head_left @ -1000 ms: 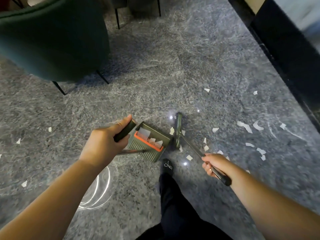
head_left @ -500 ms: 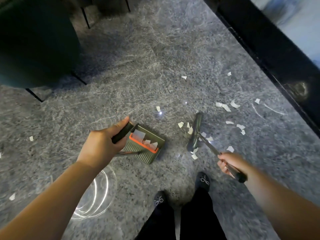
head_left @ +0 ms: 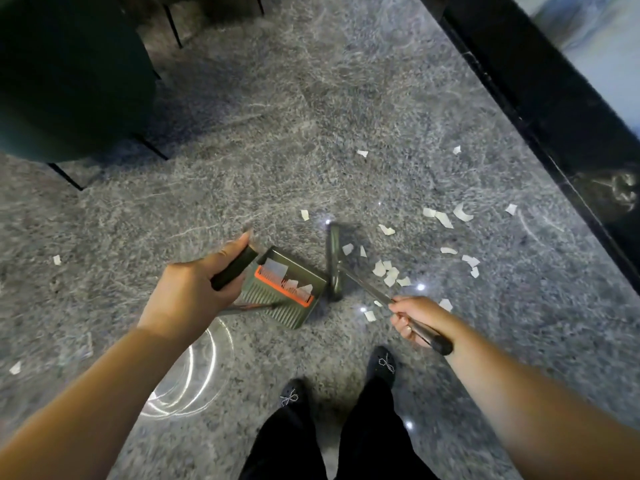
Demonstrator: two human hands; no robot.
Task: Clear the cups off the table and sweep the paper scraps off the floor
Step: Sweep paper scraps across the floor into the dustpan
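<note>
My left hand (head_left: 188,299) grips the black handle of a green dustpan (head_left: 287,289) with an orange comb strip; a few white scraps lie inside it. My right hand (head_left: 414,318) grips the thin handle of a dark broom, whose head (head_left: 334,261) stands on the grey stone floor just right of the dustpan's mouth. A cluster of white paper scraps (head_left: 386,273) lies right of the broom head. More scraps (head_left: 443,216) are scattered farther right, and single ones (head_left: 56,260) lie at the left.
A dark green chair (head_left: 65,74) on thin black legs stands at the upper left. A black plinth (head_left: 540,98) runs along the right side. My two black shoes (head_left: 382,362) stand near the bottom centre.
The broom head has swung left, closer to the dustpan's mouth, leaving the scrap cluster on its right. My right hand moved slightly left. The dustpan hand stayed in place.
</note>
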